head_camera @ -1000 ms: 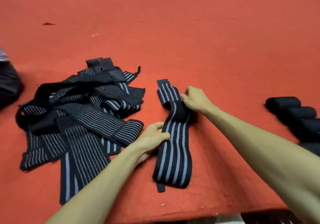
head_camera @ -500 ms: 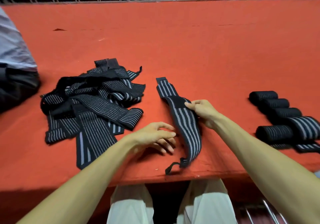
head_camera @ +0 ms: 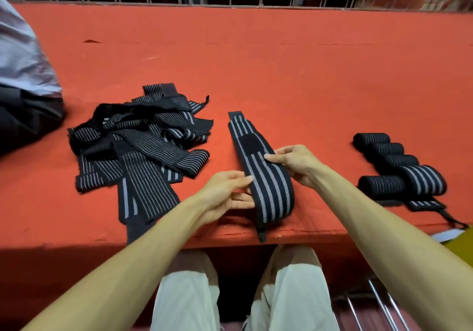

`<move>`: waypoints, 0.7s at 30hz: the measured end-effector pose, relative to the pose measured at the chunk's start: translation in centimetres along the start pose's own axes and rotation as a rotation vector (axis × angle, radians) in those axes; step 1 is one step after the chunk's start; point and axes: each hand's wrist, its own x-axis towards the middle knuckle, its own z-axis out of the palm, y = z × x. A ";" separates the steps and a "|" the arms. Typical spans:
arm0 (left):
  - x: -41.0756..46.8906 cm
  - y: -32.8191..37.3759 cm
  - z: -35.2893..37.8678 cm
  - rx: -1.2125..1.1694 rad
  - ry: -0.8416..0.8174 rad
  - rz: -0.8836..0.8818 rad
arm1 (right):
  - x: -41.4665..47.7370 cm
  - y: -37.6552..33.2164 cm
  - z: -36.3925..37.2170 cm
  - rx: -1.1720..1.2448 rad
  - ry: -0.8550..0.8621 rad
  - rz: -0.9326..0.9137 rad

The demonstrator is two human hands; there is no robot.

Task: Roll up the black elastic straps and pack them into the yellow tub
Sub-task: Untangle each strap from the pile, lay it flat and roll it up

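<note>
Strap lies straighter now, the left hand newly pinching its edge, the right hand keeping its grip.

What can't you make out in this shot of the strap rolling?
Head view only.
Yellow tub: perhaps that yellow sliver, cut off by the right edge.
Strap pile: count unclear, straps overlap.
Left hand: fingertips hidden under the middle strap.
Person at left: cut off by the left edge.
</note>
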 end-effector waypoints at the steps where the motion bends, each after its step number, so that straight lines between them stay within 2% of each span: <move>1: -0.1 -0.1 0.0 0.024 0.014 -0.008 | 0.1 0.5 0.0 -0.084 0.025 0.002; 4: 0.0 -1.0 -0.4 0.312 0.087 -0.047 | 0.0 2.5 0.3 -0.378 0.082 0.009; 7: 0.1 -2.1 -1.5 0.606 0.106 -0.062 | 0.0 3.9 1.0 -0.484 0.074 0.046; 10: -0.1 -2.0 -2.0 0.691 0.124 -0.062 | 0.2 3.9 1.4 -0.574 0.090 0.034; 14: -0.4 -1.4 -1.8 0.869 0.128 -0.032 | 0.5 3.5 1.7 -0.831 0.087 0.015; 17: -0.6 -0.5 -2.4 0.911 0.122 -0.009 | 1.0 2.8 2.2 -1.042 0.084 0.005; 21: -0.6 0.8 -4.8 0.934 0.192 0.081 | 1.5 1.1 2.5 -1.273 0.023 0.006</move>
